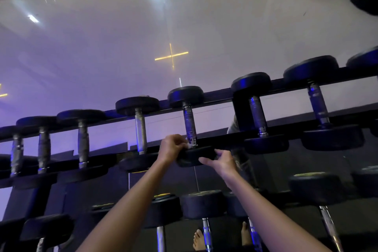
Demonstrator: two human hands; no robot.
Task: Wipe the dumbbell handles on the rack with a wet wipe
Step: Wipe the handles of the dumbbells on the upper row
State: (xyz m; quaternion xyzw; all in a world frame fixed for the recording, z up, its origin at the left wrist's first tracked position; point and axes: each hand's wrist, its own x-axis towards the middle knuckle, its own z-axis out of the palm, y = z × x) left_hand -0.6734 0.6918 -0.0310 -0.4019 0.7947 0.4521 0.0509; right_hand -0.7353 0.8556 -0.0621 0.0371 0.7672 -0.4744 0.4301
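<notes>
Knurled steel dumbbell handle (pixel 189 122), middle of the upper tier, and that's where the action is: it runs straight away from the person, near head to far head. Closest in, the right hand (pixel 222 161) lies with loose, fairly straight fingers against the round black rubber near head (pixel 190 158), steadying rather than clutching. Just beside it, the left hand (pixel 170 147) has its fingers curled round a small white wet wipe (pixel 188 145), pressed at the handle's near collar (only a scrap of white shows). So the left hand is on the job, and the rest of the handle lies beyond it; the stroke, I'd judge, must travel away along that axis. That crosshatched grip should drag on the wipe a little. Further on, the far black head (pixel 185 95) sits on the black metal rack (pixel 221 140).
</notes>
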